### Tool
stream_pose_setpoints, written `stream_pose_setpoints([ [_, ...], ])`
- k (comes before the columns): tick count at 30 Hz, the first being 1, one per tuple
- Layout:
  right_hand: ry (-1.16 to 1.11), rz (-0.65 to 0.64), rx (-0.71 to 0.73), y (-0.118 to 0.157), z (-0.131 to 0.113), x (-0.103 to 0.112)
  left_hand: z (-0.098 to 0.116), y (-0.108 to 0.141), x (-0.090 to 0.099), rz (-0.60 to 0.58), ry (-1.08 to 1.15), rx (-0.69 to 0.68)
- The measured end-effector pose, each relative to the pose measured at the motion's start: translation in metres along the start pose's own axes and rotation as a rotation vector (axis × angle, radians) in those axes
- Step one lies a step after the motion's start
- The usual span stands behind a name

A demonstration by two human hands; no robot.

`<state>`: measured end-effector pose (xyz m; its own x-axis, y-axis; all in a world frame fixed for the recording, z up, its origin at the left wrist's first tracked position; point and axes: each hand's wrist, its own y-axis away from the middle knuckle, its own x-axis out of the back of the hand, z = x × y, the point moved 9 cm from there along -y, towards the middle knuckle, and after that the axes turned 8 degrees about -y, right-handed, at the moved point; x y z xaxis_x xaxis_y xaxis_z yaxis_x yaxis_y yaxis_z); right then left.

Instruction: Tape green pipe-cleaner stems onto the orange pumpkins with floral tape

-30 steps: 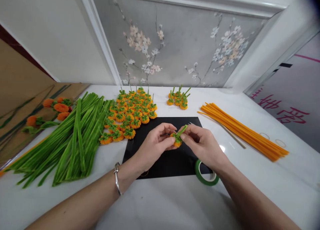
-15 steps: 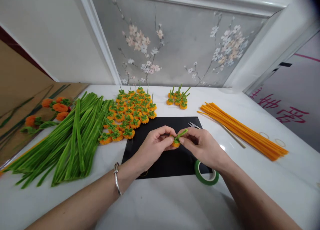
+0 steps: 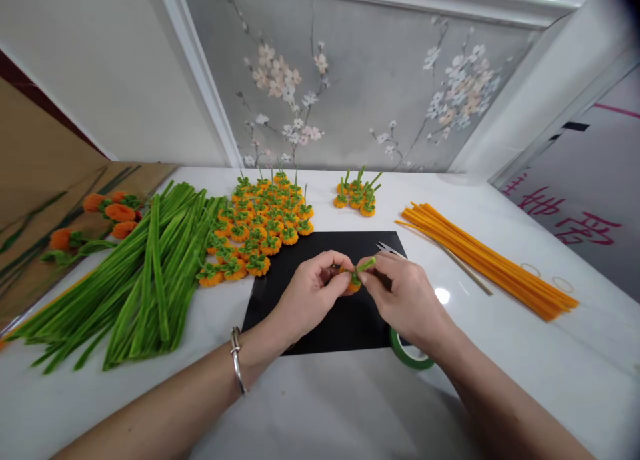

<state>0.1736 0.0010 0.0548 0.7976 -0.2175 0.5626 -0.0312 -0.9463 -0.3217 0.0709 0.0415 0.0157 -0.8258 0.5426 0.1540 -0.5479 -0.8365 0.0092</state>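
Note:
Over the black mat [image 3: 320, 327], my left hand [image 3: 313, 293] pinches a small orange pipe-cleaner pumpkin [image 3: 354, 286], its body partly hidden by my fingers. A green pipe-cleaner stem [image 3: 367, 264] sticks up from it to the right. The thumb and forefinger of my right hand [image 3: 407, 297] are closed on the green part at its top. Scissors [image 3: 387, 249] lie behind my right hand, their blades showing. Under my right wrist sits a roll of green tape [image 3: 407, 359], partly covered.
Green pipe cleaners [image 3: 145, 293] are heaped on the left, beside many finished orange pumpkins [image 3: 257, 233]. A smaller pumpkin group [image 3: 356, 197] stands at the back. Orange pipe cleaners [image 3: 493, 263] lie on the right with a thin stick [image 3: 467, 272]. Orange flowers [image 3: 120, 213] rest far left.
My right hand has shifted slightly, covering more of the tape roll. Both hands keep their pinch on the pumpkin and its green part.

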Motion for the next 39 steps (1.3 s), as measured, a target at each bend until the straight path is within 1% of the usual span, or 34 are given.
stream_pose_setpoints([
  [5,0.033,-0.033,0.046,0.0,-0.003,-0.002,-0.001,0.001,-0.003,-0.007,0.084,0.032],
  [8,0.064,-0.043,0.054,0.001,-0.003,-0.003,-0.001,0.001,-0.003,-0.012,0.073,0.027],
  [15,0.195,-0.1,0.057,0.004,0.001,-0.012,0.002,0.0,0.001,-0.007,-0.192,-0.102],
  [19,0.255,-0.068,0.029,0.005,0.004,-0.012,0.005,0.001,0.002,0.014,-0.277,-0.144],
  [22,0.266,-0.039,0.034,0.006,0.001,-0.012,0.012,0.003,0.004,0.052,-0.369,-0.189],
  [25,0.208,-0.003,0.039,0.006,-0.002,-0.009,0.02,0.005,0.005,0.091,-0.436,-0.229],
  [27,0.12,0.008,0.019,0.006,-0.002,-0.007,0.022,0.005,0.007,0.103,-0.43,-0.237],
  [31,-0.062,0.006,-0.064,0.005,0.003,-0.005,0.019,0.002,0.011,0.113,-0.353,-0.19],
  [33,-0.082,0.024,-0.089,0.006,0.005,-0.003,0.014,0.001,0.012,0.105,-0.293,-0.145],
  [35,-0.061,0.038,-0.084,0.006,0.004,-0.001,0.01,0.0,0.011,0.098,-0.252,-0.116],
  [37,-0.037,0.038,-0.06,0.005,0.002,-0.001,0.008,0.0,0.011,0.097,-0.256,-0.114],
  [39,-0.033,0.022,-0.044,0.005,0.0,-0.002,0.01,0.001,0.012,0.114,-0.298,-0.14],
])
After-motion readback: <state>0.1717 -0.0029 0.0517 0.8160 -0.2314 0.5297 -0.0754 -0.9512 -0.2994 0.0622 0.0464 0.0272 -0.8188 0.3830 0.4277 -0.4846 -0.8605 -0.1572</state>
